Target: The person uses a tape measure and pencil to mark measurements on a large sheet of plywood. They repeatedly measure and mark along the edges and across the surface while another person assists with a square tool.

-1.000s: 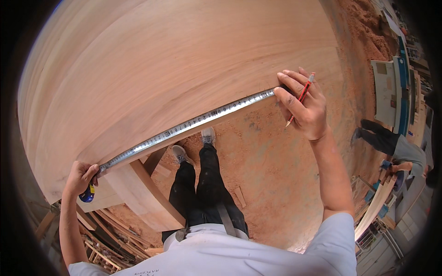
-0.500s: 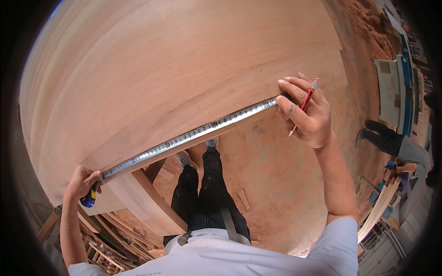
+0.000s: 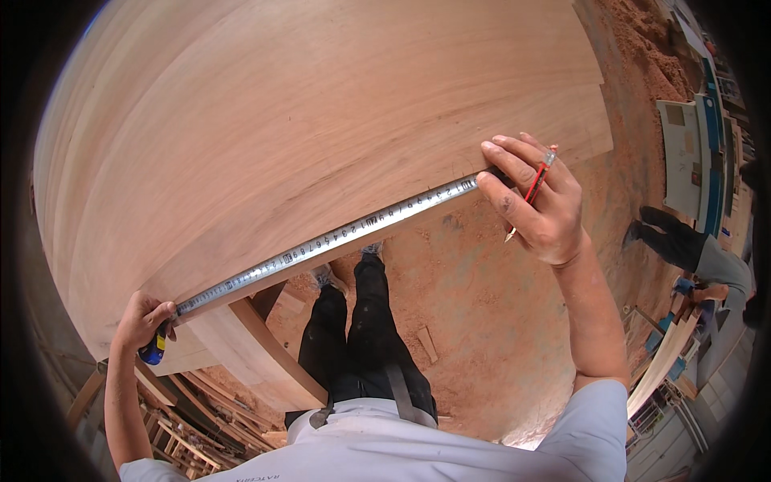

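A tape measure's silver blade [image 3: 345,231] lies stretched along the near edge of a large wooden board [image 3: 305,120], sloping up to the right. At its left end my left hand [image 3: 143,321] is closed round the blue and yellow tape case [image 3: 150,351], thumb on the blade by the board's edge. My right hand [image 3: 544,209] is at the blade's other end, its thumb touching the blade and its fingertips over the board. A red and black pencil [image 3: 536,183] sits between its fingers, tip pointing down. A dark piece under those fingers is partly hidden.
A wooden frame piece [image 3: 277,349] stands below the board, left of my legs. Timber strips [image 3: 193,434] lie at lower left. Sawdust and a wood scrap [image 3: 426,344] are on the floor [image 3: 482,321]. Another person [image 3: 699,249] is at the far right, near stacked boards [image 3: 683,153].
My right hand has shifted slightly, its thumb now a little farther left along the blade. The pencil has tilted slightly with it. My left hand stays nearly in place.
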{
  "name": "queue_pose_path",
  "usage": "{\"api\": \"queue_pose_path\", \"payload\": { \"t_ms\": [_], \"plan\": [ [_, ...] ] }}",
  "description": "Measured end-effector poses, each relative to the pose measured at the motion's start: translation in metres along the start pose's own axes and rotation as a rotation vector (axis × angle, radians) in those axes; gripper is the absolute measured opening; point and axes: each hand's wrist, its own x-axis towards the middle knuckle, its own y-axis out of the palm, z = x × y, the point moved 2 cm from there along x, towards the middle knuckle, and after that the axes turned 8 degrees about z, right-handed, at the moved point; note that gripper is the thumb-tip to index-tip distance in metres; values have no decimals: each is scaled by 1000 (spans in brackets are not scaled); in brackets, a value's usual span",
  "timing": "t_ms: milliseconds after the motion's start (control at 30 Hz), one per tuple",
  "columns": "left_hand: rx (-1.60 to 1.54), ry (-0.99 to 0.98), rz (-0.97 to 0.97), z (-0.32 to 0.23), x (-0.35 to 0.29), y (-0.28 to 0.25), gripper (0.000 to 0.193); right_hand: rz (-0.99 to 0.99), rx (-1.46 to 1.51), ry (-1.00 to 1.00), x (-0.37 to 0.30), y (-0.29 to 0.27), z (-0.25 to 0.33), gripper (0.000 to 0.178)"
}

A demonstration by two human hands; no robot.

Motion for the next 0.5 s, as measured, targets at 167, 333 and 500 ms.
{"api": "queue_pose_path", "payload": {
  "t_ms": [167,333,500],
  "plan": [
    [-13,7,9,6,1,-2,56,-7,-1,3,-1,2,0,16],
    [-18,1,10,7,1,-2,56,-7,6,1,-1,3,0,17],
    [-19,-6,11,7,1,-2,57,1,8,14,-1,2,0,17]
  ]
}}
